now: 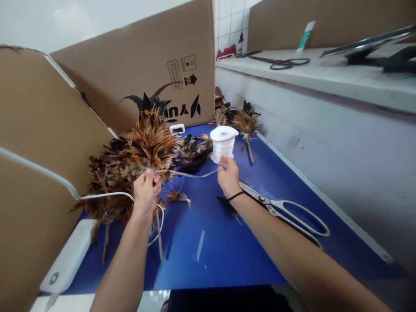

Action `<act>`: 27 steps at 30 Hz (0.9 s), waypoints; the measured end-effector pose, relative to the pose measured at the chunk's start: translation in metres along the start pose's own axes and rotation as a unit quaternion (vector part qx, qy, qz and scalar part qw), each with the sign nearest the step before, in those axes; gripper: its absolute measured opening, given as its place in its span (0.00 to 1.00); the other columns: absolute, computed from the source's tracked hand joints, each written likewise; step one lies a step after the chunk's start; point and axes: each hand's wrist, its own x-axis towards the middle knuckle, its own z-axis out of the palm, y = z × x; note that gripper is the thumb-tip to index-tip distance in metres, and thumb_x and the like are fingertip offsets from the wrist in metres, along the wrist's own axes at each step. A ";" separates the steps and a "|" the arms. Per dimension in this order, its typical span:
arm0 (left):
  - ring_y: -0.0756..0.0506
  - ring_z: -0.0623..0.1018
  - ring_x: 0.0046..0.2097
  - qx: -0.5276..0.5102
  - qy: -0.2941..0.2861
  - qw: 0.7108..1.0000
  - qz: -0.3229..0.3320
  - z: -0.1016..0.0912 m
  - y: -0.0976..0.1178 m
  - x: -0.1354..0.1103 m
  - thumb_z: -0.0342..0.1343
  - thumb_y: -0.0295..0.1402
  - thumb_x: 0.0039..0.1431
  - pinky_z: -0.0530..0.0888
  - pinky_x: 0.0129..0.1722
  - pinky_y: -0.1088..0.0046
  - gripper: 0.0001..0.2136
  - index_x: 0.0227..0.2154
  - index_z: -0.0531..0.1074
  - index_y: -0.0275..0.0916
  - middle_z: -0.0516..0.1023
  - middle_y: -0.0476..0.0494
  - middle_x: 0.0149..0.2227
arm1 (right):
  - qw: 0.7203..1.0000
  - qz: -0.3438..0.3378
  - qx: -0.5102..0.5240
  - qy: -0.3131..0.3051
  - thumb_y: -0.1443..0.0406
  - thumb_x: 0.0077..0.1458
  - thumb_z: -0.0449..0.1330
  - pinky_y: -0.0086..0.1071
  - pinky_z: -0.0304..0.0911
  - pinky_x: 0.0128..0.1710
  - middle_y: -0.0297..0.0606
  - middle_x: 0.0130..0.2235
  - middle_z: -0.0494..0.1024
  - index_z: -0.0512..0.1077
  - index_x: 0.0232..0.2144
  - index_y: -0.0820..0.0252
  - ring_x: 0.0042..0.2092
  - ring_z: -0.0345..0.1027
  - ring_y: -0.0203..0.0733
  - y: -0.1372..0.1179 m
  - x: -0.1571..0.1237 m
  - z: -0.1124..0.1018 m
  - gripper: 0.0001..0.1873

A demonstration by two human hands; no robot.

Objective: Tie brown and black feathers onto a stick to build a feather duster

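My left hand (pixel 145 190) is closed around the stem end of a brown and black feather bundle (pixel 147 145), pinching a clear white tape strip (pixel 191 174) against it. The strip runs right to my right hand (pixel 228 174), whose fingers are closed on it just below a white tape spool (pixel 222 143) standing upright on the blue mat (pixel 227 251). Large white-handled scissors (pixel 286 212) lie on the mat, right beside my right wrist.
Cardboard walls (pixel 136 73) enclose the left and back. More feather bundles (pixel 242 121) lie at the back near the white ledge (pixel 308 78), which holds black scissors (pixel 286 63). A white device (pixel 68 258) with a cable sits at front left. A cut strip (pixel 200 245) lies on the mat.
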 end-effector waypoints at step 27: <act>0.60 0.55 0.14 -0.042 -0.049 0.994 -0.085 -0.007 -0.015 -0.006 0.59 0.46 0.49 0.47 0.12 0.85 0.18 0.26 0.66 0.33 0.60 0.56 0.18 | 0.837 -0.250 -0.245 -0.420 0.73 0.46 0.60 0.31 0.60 0.32 0.37 0.28 0.73 0.71 0.21 0.59 0.31 0.66 0.39 -0.052 -0.074 0.008 0.06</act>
